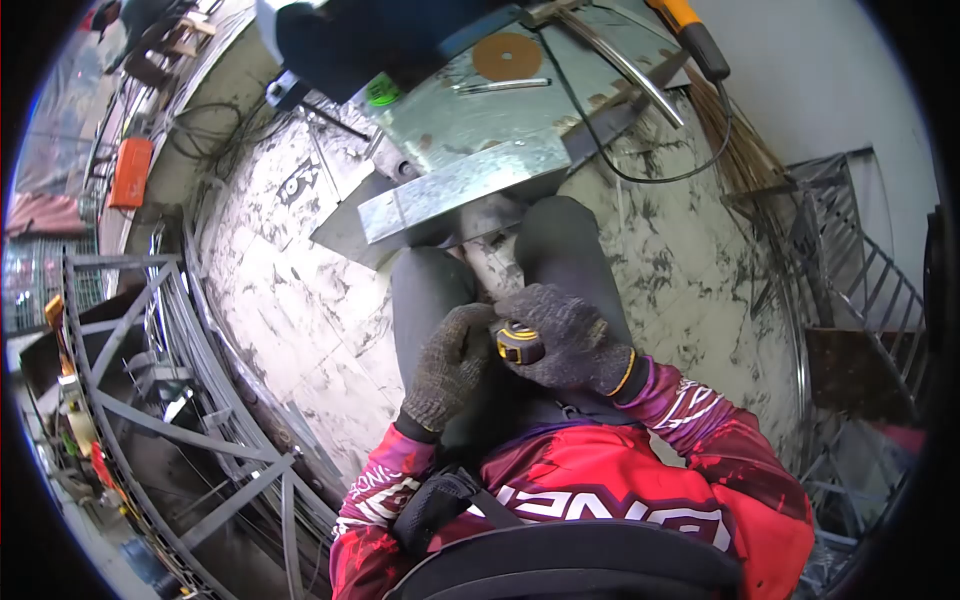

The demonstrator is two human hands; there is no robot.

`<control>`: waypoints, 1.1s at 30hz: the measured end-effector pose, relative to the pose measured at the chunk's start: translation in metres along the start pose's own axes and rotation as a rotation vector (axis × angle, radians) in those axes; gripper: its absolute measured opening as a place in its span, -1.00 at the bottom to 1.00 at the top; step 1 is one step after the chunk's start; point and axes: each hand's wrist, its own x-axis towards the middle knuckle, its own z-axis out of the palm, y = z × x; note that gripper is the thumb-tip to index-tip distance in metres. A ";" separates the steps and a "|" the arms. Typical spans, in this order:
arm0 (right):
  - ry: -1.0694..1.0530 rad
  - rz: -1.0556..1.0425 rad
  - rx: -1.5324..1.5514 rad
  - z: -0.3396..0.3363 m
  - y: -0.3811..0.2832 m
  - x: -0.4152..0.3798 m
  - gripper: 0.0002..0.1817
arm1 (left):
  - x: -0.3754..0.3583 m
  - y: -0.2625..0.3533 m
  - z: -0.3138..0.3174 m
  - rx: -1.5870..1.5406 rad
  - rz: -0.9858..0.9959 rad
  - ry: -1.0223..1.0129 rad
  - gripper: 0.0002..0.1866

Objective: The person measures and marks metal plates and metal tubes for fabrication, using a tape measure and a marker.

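My right hand (568,338), in a dark knit glove, is closed around a yellow and black tape measure (520,343) above my lap. Close against it on the left is my gloved left hand (448,368), its fingers curled in toward the tape measure. What those fingertips pinch, if anything, is hidden. No pulled-out blade can be made out. Beyond my knees, a long piece of bent sheet metal (465,190) lies along the near edge of a metal work table (440,130).
On the table are a brown disc (507,57), a pen (505,87), a green round item (382,90) and a hammer (620,62). A yellow-and-black tool (692,38) trails a black cable. Metal frames (180,420) stand at left, a slatted rack (870,270) at right.
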 end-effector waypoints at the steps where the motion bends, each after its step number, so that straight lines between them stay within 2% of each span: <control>1: -0.031 0.001 -0.001 -0.003 -0.002 0.001 -0.37 | -0.002 0.001 -0.001 -0.007 0.004 0.018 -0.65; 6: -0.093 -0.062 -0.145 -0.011 -0.018 0.011 -0.38 | -0.001 0.014 -0.015 0.026 0.040 -0.027 -0.68; 13: -0.159 -0.084 -0.331 -0.011 -0.037 0.031 -0.43 | 0.004 0.007 -0.025 -0.001 0.071 0.069 -0.68; 15: -0.164 -0.086 -0.331 -0.015 -0.042 0.039 -0.46 | 0.004 0.015 -0.035 -0.068 -0.002 0.116 -0.75; 17: -0.164 -0.048 -0.301 -0.030 -0.051 0.053 -0.54 | 0.008 0.023 -0.065 0.082 0.094 0.126 -0.94; 18: -0.167 -0.045 -0.302 -0.036 -0.043 0.057 -0.54 | 0.010 0.022 -0.079 0.030 0.106 0.143 -0.96; 20: -0.034 -0.180 -0.483 -0.056 -0.016 0.061 -0.59 | 0.018 0.019 -0.108 -0.060 0.107 0.189 -0.98; 24: 0.081 -0.078 -0.580 -0.108 -0.008 0.077 -0.57 | 0.047 0.008 -0.148 -0.262 0.058 0.346 -0.94; 27: 0.118 0.038 -0.774 -0.145 0.010 0.082 -0.58 | 0.075 -0.020 -0.153 -0.346 0.014 0.337 -0.91; 29: 0.108 0.025 -0.663 -0.158 0.015 0.088 -0.59 | 0.088 -0.036 -0.149 -0.302 0.001 0.331 -0.89; 31: 0.131 0.003 -0.705 -0.163 0.026 0.094 -0.57 | 0.095 -0.037 -0.143 -0.276 -0.046 0.370 -0.87; 33: 0.134 -0.034 -0.735 -0.169 0.035 0.093 -0.55 | 0.096 -0.034 -0.127 -0.307 0.019 0.456 -0.80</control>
